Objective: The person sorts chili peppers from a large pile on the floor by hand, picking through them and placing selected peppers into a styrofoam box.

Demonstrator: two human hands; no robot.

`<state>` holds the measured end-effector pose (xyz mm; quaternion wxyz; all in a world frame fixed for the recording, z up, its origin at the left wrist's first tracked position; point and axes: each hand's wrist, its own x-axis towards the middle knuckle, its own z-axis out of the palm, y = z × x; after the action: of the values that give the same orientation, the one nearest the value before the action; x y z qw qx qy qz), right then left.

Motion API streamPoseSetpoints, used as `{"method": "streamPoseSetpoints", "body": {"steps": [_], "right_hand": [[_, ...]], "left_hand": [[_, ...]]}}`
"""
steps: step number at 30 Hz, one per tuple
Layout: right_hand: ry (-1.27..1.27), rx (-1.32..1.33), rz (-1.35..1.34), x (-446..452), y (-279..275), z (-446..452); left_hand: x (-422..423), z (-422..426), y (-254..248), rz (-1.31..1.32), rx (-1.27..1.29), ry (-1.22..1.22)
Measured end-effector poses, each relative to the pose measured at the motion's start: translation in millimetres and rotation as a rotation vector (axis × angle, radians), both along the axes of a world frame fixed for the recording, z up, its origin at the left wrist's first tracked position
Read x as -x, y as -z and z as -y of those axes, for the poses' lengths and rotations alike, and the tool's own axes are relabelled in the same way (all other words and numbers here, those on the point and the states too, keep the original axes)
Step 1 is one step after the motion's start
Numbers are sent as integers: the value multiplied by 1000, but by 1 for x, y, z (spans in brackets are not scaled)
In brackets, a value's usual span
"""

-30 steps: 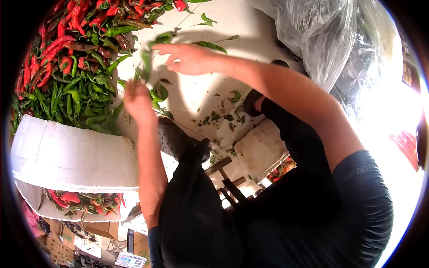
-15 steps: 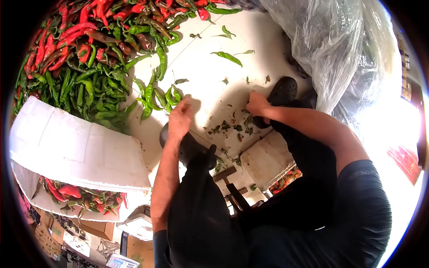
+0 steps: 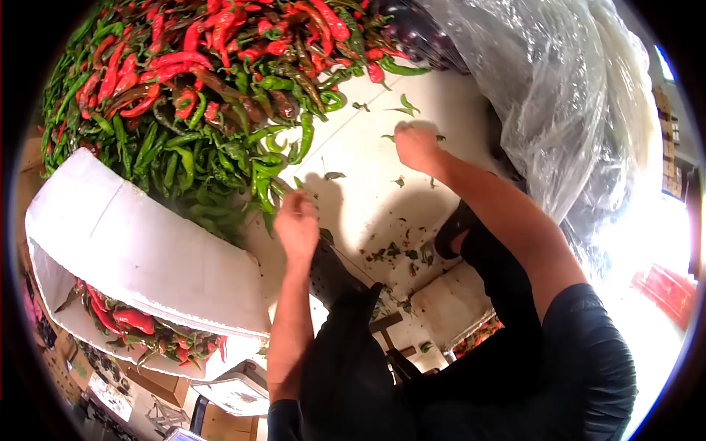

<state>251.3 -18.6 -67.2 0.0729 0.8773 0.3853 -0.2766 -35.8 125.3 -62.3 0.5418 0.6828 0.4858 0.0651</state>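
Note:
My left hand (image 3: 296, 226) is closed beside the near edge of a heap of green chili peppers (image 3: 169, 162). Bits of green show above and to the right of its fingers, so it seems to hold green peppers, mostly hidden by the hand. Farther out over the pale floor (image 3: 368, 158), my right hand (image 3: 417, 147) is closed over a single green pepper (image 3: 440, 137) whose ends stick out on both sides. Red chili peppers (image 3: 184, 59) lie piled behind the green ones. A small loose green pepper (image 3: 406, 105) rests just beyond my right hand.
A white foam box (image 3: 147, 242) holding red and green peppers (image 3: 136, 320) stands at left. Clear plastic sheeting (image 3: 544, 88) hangs at right, near dark purple produce (image 3: 419, 33). Leaf scraps (image 3: 393, 251) litter the floor between my feet. Another foam box (image 3: 452, 305) sits beside my leg.
My right hand has reached forward from near my shoe onto the loose green pepper. The curled peppers beside my left hand no longer lie on the floor. The view has shifted.

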Motion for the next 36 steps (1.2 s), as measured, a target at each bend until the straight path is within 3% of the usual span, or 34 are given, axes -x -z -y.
{"method": "streamPoseSetpoints", "body": {"steps": [1,3,5,7,9,13,15,17,19,20,24,27,30,33,36], "right_hand": [[-1,-11,8,5,9,5],[85,-64,-40,10,16,-1],[260,-142,-159,16,8,-20],[433,-422,-706,23,-4,-46],[173,-486,-817,31,-18,-70],[194,-479,-371,31,-41,-122],[64,-613,-85,31,-36,-148],[86,-542,-77,31,-43,-180],[64,-466,54,36,-43,-209],[132,-426,19,40,-34,-219],[302,-491,-49,38,-11,-224],[273,-547,-203,17,6,-206],[436,-581,-276,-13,28,-199],[812,-865,-347,-5,-9,-194],[625,-944,-322,42,-32,-184]], "left_hand": [[-9,8,-15,-87,99,78],[-5,18,29,-40,129,101],[-8,18,28,3,87,-29],[-18,5,9,38,1,-172],[-24,-11,-1,139,-10,-259],[-57,-48,-29,366,8,-371],[-82,-76,-38,357,31,-499],[-96,-106,-46,388,14,-509],[-112,-129,-52,226,-30,-567],[-110,-146,-34,392,56,-487],[-108,-162,-18,193,-40,-548],[-105,-164,-10,306,10,-628],[-103,-174,-27,426,275,-740],[-108,-181,-44,386,337,-746],[-118,-178,-25,532,217,-598]]}}
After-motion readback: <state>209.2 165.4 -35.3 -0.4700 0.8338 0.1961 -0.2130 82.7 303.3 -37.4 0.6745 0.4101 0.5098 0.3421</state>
